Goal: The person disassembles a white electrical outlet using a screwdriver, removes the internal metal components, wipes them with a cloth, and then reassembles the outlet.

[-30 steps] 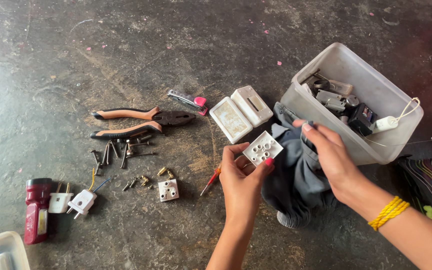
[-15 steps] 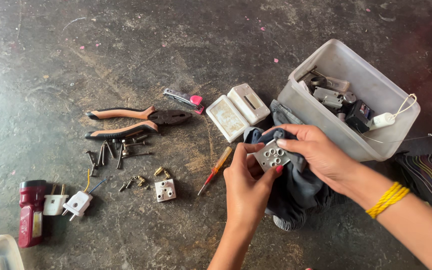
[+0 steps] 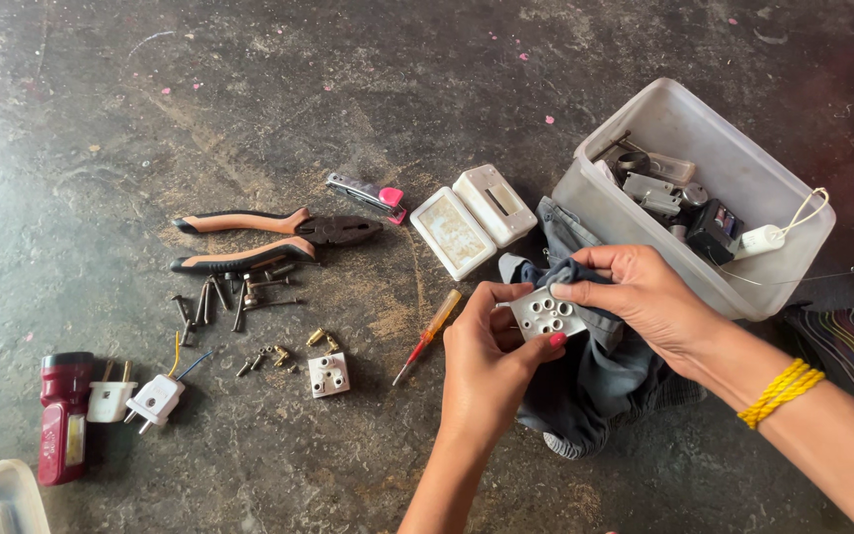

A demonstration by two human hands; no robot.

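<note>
— What have you got in your hands?

— My left hand (image 3: 491,361) grips a small grey-white socket piece (image 3: 547,314) with round holes in its face, thumb and fingers closed on its lower edge. My right hand (image 3: 644,297) pinches a fold of grey cloth (image 3: 595,381) against the top of that piece, fingers drawn narrow (a yellow band sits on that wrist).

— Where is the piece, exactly?

— Held up just above the cloth, which lies bunched on the dark floor (image 3: 200,99) under both hands, close beside the clear plastic tub (image 3: 743,178).

— What's in the tub?

— Dark and metal electrical bits; I can't tell each one. A white cord part (image 3: 765,237) hangs over its rim.

— And to the left?

— A red-tipped screwdriver (image 3: 427,336) lies just beside my left hand. Further off, two white switch plates (image 3: 471,220), a small clip tool with a pink end (image 3: 368,195), orange-handled pliers (image 3: 269,237) and loose screws (image 3: 224,297). Below them sits another small white socket block (image 3: 329,375), then a white plug (image 3: 155,399) and a red torch (image 3: 63,415), well apart from my hands.
</note>
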